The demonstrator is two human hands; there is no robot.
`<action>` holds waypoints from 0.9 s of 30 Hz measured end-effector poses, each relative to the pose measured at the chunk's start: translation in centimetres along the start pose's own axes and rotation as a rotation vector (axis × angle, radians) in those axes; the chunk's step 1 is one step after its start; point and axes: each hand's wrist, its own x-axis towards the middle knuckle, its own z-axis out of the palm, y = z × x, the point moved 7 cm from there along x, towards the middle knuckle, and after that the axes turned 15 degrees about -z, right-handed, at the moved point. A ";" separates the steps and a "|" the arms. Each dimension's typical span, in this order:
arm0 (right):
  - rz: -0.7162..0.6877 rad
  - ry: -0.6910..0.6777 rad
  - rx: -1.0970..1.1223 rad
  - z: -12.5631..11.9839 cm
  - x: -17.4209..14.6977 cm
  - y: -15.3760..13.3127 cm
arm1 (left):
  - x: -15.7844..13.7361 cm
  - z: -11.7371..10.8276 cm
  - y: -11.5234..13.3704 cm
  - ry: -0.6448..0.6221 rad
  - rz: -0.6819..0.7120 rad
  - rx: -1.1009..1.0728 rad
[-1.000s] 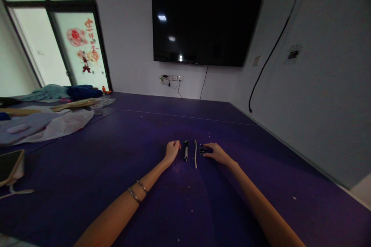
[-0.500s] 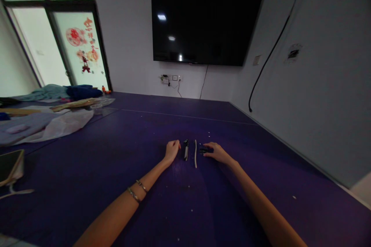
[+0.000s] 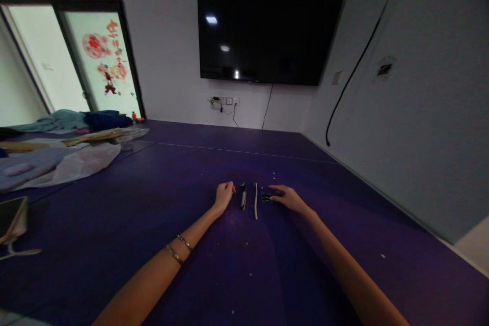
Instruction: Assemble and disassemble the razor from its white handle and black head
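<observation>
On the dark purple tabletop (image 3: 183, 178), my left hand (image 3: 224, 196) rests with its fingers curled in, and nothing shows in them. Just right of it lies a slim black object with a silvery strip (image 3: 243, 196), too small to name. Further right is a thin whitish cord-like strip (image 3: 255, 201), slightly bent. A small dark piece (image 3: 266, 197) lies flat beyond the strip. My right hand (image 3: 286, 197) is at that piece's right end, its index finger and thumb apart. Whether a fingertip touches the piece is hard to tell.
Clear plastic sheeting (image 3: 91, 163), cloths (image 3: 109, 119) and a phone-like device (image 3: 11, 219) lie on the left. Small white specks dot the tabletop. A television (image 3: 273, 35) hangs on the back wall, and a black cable (image 3: 353, 69) dangles at right.
My right hand's fingers have drawn slightly right off the small dark piece, showing more of it. My left hand stays curled in place. The whole view has shifted a little.
</observation>
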 end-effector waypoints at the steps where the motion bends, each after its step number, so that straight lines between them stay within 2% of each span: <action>1: 0.001 0.022 -0.026 -0.4 -0.3 0.5 | 0.3 -0.4 0.0 0.011 0.007 0.032; 6: 0.036 0.092 -0.273 -2.3 -3.0 3.5 | 2.4 -3.1 -0.1 0.067 0.063 0.230; 10: 0.079 0.051 -0.422 -3.2 -5.3 5.9 | 3.2 -4.3 -0.8 0.040 0.141 0.383; 13: 0.119 0.017 -0.464 -3.8 -6.7 7.0 | 3.5 -5.2 -1.8 0.045 0.189 0.507; 15: 0.146 0.008 -0.466 -4.0 -7.3 7.4 | 3.9 -5.7 -2.5 0.085 0.232 0.728; 17: 0.161 0.002 -0.464 -4.2 -7.7 7.5 | 4.5 -6.2 -3.7 0.083 0.188 0.848; 21: 0.167 -0.004 -0.478 -4.1 -7.8 7.4 | 5.5 -6.8 -5.1 0.021 0.083 0.888; 27: 0.189 0.026 -0.448 -4.0 -7.9 7.6 | 5.4 -6.8 -5.1 0.020 0.079 0.884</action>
